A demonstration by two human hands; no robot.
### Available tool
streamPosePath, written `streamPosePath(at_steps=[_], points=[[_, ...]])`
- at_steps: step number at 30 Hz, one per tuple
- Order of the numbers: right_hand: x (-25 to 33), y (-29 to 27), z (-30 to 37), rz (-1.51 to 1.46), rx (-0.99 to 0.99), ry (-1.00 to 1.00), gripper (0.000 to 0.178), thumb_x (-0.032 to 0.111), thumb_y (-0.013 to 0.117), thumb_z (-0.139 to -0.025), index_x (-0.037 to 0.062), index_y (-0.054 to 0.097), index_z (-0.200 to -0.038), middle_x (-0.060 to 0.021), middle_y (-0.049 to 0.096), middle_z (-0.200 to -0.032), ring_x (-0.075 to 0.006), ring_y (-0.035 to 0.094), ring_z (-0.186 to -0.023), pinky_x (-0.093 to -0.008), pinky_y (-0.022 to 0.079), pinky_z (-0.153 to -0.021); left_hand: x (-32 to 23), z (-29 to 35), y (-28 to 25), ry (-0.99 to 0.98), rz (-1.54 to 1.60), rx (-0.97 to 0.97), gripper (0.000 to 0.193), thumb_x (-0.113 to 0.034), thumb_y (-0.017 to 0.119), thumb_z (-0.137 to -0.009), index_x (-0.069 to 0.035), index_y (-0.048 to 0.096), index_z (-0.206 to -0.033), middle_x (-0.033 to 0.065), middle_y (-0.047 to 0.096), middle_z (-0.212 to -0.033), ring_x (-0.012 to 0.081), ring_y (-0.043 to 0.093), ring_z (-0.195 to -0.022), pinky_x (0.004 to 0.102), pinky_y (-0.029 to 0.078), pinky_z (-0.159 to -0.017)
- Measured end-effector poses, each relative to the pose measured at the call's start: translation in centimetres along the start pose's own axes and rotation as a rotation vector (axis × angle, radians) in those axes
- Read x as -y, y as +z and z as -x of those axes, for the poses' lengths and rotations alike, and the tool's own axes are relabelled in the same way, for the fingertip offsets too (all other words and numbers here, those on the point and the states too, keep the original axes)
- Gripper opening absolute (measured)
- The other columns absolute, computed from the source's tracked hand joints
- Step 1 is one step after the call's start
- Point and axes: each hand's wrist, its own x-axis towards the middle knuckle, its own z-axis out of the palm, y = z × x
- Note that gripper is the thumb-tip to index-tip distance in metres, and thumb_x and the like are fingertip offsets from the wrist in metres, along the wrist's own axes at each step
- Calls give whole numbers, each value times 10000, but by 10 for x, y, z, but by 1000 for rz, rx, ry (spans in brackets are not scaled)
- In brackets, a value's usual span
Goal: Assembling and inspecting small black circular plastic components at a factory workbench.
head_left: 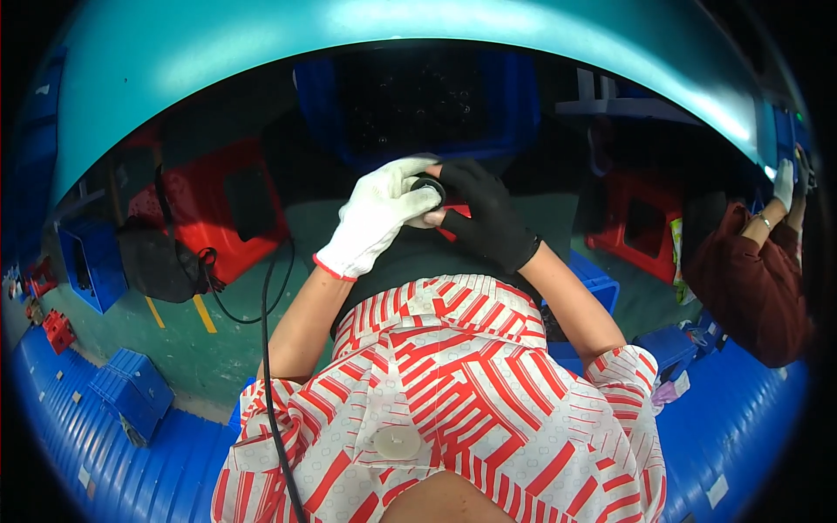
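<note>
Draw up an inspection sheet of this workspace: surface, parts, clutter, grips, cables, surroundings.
Surface: teal table, glossy, its edge bowed by the lens.
Job's things: round part, dark-rimmed with a pale centre; beyond it a blue bin, its dark contents unclear.
Clutter: red stool at left, another at right; blue crate at lower left.
Grips: left grip, white-gloved, closed on the round part; right grip, black-gloved, fingers at it too.
Cables: black cable crossing in front of the left sleeve.
Surroundings: green floor; co-worker at far right.
</note>
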Motion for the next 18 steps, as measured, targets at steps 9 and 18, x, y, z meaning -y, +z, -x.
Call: streamPosePath(at_steps=[9,18], points=[[-5,-3,0,-129,-22,28,465,136,758,-724,77,584,-1151,-127,585,-1100,-298,585,-959,-363,485,-812,-2,6,17,63,101,-57,473,13,611,-837,73,447,-1276,119,620,-979,132,631,-792,231,534,-747],[-9,0,6,128,-20,-52,462,174,767,-714,71,595,-1130,-132,594,-1084,-301,577,-947,-366,456,-801,-1,7,17,66,-105,-94,501,-11,622,-833,61,441,-1294,105,613,-932,125,618,-794,234,524,-740]])
